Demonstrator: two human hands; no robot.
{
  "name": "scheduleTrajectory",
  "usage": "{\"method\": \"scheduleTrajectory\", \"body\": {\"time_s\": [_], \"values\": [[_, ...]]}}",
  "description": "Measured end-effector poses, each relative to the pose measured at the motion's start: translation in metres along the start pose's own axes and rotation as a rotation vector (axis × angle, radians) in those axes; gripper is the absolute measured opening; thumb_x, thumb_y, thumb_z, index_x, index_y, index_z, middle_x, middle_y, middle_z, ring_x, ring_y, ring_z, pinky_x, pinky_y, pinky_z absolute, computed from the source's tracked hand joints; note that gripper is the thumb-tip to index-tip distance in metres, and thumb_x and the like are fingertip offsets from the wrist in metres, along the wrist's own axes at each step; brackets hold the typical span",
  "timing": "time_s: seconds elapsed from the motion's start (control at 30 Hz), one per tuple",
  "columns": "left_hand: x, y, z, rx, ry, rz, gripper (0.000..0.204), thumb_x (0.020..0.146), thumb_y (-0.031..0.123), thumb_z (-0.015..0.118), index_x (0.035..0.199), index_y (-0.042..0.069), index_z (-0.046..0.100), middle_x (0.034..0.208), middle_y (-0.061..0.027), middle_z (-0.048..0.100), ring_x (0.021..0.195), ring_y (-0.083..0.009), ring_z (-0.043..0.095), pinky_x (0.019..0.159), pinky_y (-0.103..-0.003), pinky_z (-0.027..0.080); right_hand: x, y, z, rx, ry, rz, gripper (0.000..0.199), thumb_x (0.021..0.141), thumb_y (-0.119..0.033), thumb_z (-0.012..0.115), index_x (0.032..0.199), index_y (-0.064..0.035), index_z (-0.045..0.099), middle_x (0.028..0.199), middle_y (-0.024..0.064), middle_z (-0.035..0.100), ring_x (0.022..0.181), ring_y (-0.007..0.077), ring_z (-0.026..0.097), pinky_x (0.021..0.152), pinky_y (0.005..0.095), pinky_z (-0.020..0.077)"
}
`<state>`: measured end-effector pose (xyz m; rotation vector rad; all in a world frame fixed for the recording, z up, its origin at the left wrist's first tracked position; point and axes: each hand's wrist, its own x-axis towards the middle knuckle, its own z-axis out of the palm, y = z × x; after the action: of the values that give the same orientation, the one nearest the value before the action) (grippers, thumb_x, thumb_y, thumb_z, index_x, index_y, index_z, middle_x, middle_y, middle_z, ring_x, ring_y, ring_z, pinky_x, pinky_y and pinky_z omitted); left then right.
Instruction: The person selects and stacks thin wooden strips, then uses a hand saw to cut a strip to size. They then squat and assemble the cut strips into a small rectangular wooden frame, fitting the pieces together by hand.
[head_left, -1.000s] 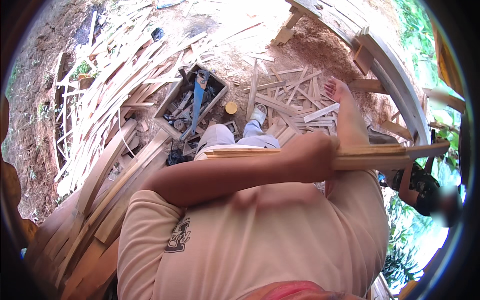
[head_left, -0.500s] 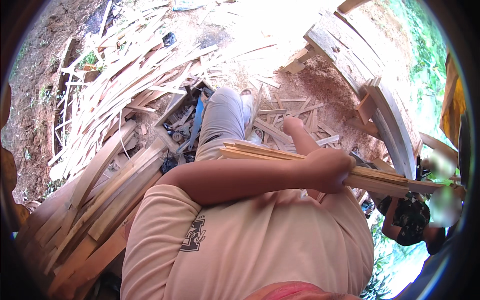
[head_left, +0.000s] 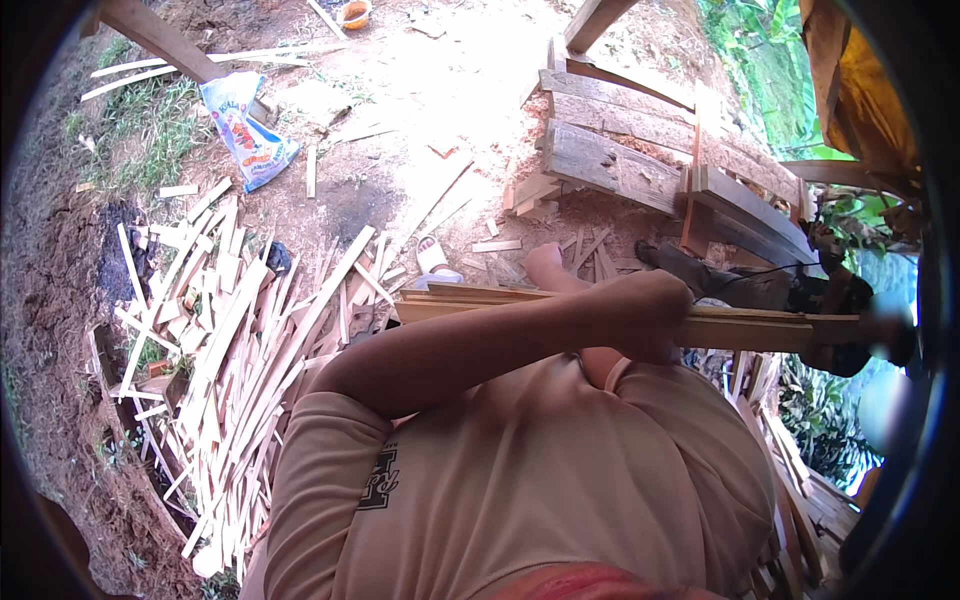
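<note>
My left arm crosses in front of my chest, and my left hand (head_left: 650,312) is closed around a bundle of long, pale wooden strips (head_left: 745,331). The strips lie roughly level; their left ends (head_left: 440,302) stick out past my forearm, while the far right ends run toward a co-worker. Beyond the bundle, my right hand (head_left: 545,264) is curled into a loose fist. Nothing shows in it, though its inner side is turned away. One of my feet, in a white sandal (head_left: 432,256), is on the dirt ahead.
A large heap of wood offcuts (head_left: 235,390) spreads at the left. Thick planks (head_left: 620,165) are stacked at the far right. A co-worker in dark patterned clothing (head_left: 838,300) is beside them. A printed sack (head_left: 248,130) lies against a wooden post (head_left: 165,45); an orange bowl (head_left: 354,14) is farther off.
The view has moved forward and turned: the offcut heap is now lower, and the sack and post have come in. My left hand still grips the strips. My right fist has shifted slightly left.
</note>
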<state>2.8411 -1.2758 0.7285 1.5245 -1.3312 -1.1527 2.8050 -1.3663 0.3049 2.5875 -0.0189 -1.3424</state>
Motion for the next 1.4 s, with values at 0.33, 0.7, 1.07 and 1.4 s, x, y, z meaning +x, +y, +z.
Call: {"method": "scheduleTrajectory", "body": {"time_s": [0.33, 0.7, 1.07, 1.4], "values": [[-0.039, -0.015, -0.155, -0.126, -0.019, -0.214, 0.034, 0.07, 0.014, 0.073, 0.101, 0.0, 0.074, 0.092, -0.0229, 0.072, 0.092, -0.0377, 0.072, 0.083, -0.042, 0.058, 0.029, -0.057, -0.238, -0.044, 0.222, -0.116, 0.028, 0.095, -0.025, 0.06, 0.114, -0.0128, 0.077, 0.116, 0.0056, 0.075, 0.109, 0.0238, 0.071, 0.085, 0.0472, 0.0523], [-0.017, -0.065, -0.245, 0.007, 0.265, -0.222, 0.022, 0.078, 0.013, 0.07, 0.094, -0.001, 0.071, 0.085, -0.0206, 0.071, 0.085, -0.0366, 0.072, 0.075, -0.044, 0.056, 0.117, -0.004, -0.317, -0.166, 0.101, -0.329, 0.027, 0.097, -0.022, 0.057, 0.115, -0.0095, 0.074, 0.116, 0.01, 0.074, 0.11, 0.0251, 0.071, 0.084, 0.0421, 0.0563], [-0.148, -0.212, -0.366, 0.161, 0.667, -0.313, 0.018, 0.077, 0.009, 0.069, 0.094, 0.002, 0.066, 0.075, -0.0169, 0.068, 0.065, -0.0279, 0.067, 0.065, -0.038, 0.052, 0.131, 0.099, -0.297, 0.879, 0.319, -0.27, 0.033, 0.097, -0.027, 0.067, 0.116, -0.0004, 0.068, 0.102, 0.0181, 0.073, 0.094, 0.03, 0.07, 0.082, 0.0401, 0.054], [-0.308, -0.447, -0.403, 0.155, 0.66, -0.976, 0.033, 0.073, 0.014, 0.07, 0.099, -0.006, 0.068, 0.078, -0.0201, 0.07, 0.07, -0.0311, 0.07, 0.065, -0.043, 0.054, 0.133, 0.046, -0.18, 1.086, 0.052, 0.08, 0.035, 0.093, -0.032, 0.067, 0.108, -0.0023, 0.075, 0.108, 0.0202, 0.074, 0.101, 0.0342, 0.071, 0.088, 0.0416, 0.0544]]}}
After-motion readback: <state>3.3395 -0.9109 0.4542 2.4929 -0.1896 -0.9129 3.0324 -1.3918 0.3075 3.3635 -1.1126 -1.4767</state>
